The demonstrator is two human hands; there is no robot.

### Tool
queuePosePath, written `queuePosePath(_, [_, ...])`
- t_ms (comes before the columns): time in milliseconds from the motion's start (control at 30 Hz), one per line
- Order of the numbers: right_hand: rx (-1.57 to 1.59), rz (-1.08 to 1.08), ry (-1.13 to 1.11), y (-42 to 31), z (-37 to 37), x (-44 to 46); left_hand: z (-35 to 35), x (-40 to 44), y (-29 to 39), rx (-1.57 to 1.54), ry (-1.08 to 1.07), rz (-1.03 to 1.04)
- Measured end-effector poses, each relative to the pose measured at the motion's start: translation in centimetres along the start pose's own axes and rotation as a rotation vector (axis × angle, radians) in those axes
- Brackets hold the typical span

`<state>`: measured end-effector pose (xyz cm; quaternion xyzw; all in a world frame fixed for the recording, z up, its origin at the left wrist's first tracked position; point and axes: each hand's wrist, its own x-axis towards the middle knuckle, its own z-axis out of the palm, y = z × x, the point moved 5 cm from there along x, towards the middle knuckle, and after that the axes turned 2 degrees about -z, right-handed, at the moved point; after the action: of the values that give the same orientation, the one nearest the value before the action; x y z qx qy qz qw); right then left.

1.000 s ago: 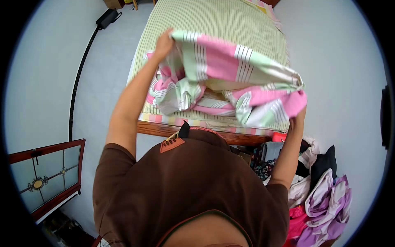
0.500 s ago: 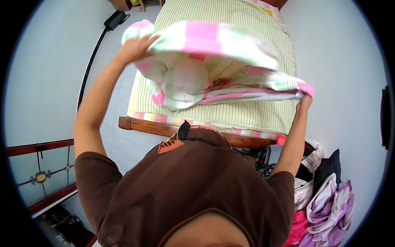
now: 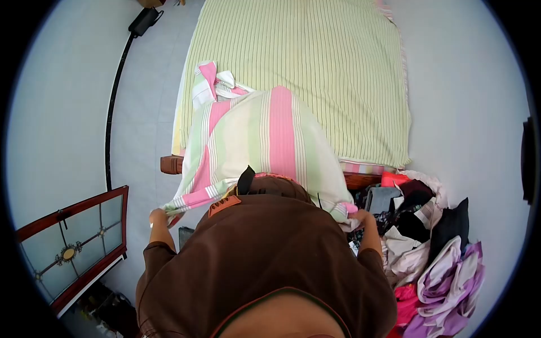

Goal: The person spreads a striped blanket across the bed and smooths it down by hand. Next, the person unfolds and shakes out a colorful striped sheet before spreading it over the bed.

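Observation:
A bed cover (image 3: 242,129) with broad pink, pale green and white stripes is pulled taut from the bed down toward my body. Its far end lies bunched on the bed's green-striped sheet (image 3: 327,73). My left hand (image 3: 158,216) is closed round one near corner, low at the left. Level with it on the right, my right hand (image 3: 359,216) grips the other corner, which has a pink tip. My torso and cap hide the cover's middle edge.
A wooden footboard (image 3: 360,180) runs behind the cover. Piled clothes (image 3: 417,236) lie close to my right arm. At the left stands a wood-framed glass panel (image 3: 73,248); a black cable (image 3: 111,124) follows the wall. Walls flank the bed.
Both hands have come down and back toward my body, drawing the cover's near corners past the footboard. The cloth, billowing above the bed before, is now stretched and hangs over its end.

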<state>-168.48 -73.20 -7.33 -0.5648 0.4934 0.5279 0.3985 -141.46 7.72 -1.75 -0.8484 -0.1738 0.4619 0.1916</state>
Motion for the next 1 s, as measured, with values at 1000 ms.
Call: queuePosePath(1000, [0.906, -1.813, 0.263, -56.5, -32.3, -19.5, -62.7, -4.7, 32.3, -0.962, 0.861, 1.057])
